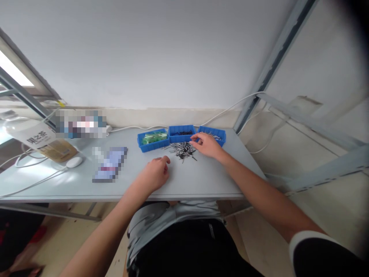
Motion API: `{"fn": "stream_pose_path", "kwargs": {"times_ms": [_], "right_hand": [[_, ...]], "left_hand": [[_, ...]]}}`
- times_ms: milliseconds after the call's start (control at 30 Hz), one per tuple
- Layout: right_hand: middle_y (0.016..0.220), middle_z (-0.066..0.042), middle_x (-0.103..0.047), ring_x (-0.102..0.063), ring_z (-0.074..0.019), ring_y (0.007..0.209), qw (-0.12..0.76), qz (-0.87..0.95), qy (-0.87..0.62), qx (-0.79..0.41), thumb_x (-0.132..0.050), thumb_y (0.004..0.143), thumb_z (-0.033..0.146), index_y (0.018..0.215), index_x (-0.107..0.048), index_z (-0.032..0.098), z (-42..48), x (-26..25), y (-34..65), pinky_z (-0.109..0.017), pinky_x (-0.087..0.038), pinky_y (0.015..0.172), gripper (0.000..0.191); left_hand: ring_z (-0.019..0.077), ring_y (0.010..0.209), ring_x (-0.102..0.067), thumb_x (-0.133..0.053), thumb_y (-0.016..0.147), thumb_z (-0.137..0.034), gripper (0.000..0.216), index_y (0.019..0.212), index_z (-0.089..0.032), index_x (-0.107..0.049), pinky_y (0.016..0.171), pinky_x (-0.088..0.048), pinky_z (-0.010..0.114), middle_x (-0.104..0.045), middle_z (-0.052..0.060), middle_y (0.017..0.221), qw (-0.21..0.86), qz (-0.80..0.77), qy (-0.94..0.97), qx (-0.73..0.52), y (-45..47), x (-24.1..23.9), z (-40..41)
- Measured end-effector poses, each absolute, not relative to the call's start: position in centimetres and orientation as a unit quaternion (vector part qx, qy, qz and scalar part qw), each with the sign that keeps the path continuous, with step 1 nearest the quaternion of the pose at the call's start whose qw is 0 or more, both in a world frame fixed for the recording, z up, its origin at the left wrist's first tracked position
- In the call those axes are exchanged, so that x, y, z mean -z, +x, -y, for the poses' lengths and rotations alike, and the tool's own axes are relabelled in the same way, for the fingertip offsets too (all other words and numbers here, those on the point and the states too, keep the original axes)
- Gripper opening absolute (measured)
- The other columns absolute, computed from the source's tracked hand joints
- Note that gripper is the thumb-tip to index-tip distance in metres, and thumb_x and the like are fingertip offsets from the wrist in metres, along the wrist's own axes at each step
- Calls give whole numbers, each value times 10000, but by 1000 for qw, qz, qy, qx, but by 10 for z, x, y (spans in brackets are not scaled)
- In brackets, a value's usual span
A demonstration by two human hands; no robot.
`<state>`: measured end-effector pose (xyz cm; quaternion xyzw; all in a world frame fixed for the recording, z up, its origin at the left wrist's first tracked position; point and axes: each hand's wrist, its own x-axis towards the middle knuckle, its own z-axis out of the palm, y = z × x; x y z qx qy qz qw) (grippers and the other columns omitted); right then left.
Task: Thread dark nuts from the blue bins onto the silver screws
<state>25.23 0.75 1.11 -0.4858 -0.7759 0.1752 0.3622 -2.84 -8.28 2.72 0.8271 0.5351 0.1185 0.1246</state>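
A heap of small metal pins [181, 149] lies on the grey table [201, 181] in front of three blue trays. My right hand [206, 145] rests at the heap's right edge, fingers curled and touching the pins; whether it grips one is hidden. My left hand [155, 173] lies on the table to the heap's lower left, fingers loosely curled with thumb and forefinger close together, and what it holds is too small to make out. The left tray [152, 139] holds green parts, the middle tray [181, 133] dark parts, the right tray [215, 134] metal pins.
A white mouse [74, 162], a cardboard box [57, 150] and a white bottle [29, 132] stand at the table's left, with white cables [135, 127] along the back wall. Grey metal frame bars [273, 57] rise on the right.
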Motion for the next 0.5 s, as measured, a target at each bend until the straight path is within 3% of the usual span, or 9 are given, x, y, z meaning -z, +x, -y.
{"fn": "stream_pose_path", "kwargs": {"times_ms": [133, 267, 400, 500], "right_hand": [[970, -72, -742, -660, -174, 752, 402, 771, -466, -166, -666, 937, 386, 1050, -754, 183, -7, -5, 249, -334, -540, 825, 249], [968, -70, -745, -666, -183, 808, 426, 764, -442, -198, -642, 946, 404, 1075, -746, 190, -5, 1, 242, -322, -543, 819, 271], [918, -51, -745, -669, -170, 760, 415, 749, -418, -302, -551, 993, 425, 1107, -718, 186, -4, 5, 238, -300, -543, 748, 313], [845, -35, -720, -639, -155, 684, 408, 741, -403, -350, -523, 1001, 453, 1039, -706, 175, -5, 5, 237, -287, -522, 693, 336]], "left_hand": [[294, 795, -721, -596, 667, -75, 464, 1087, -229, -717, 713, -529, 365, -771, 63, 830, 133, -514, 835, -144, -11, -24, 72], [242, 718, -709, -627, 682, -115, 192, 812, -223, -717, 694, -521, 333, -757, 35, 761, 190, -462, 838, -220, 14, -33, 39], [196, 718, -709, -629, 734, -152, 180, 876, -198, -729, 679, -534, 298, -762, 25, 794, 242, -441, 785, -361, 39, -40, 5], [189, 827, -732, -596, 768, -126, 244, 973, -173, -721, 795, -583, 309, -782, 52, 916, 270, -423, 731, -462, 53, -33, -10]]}}
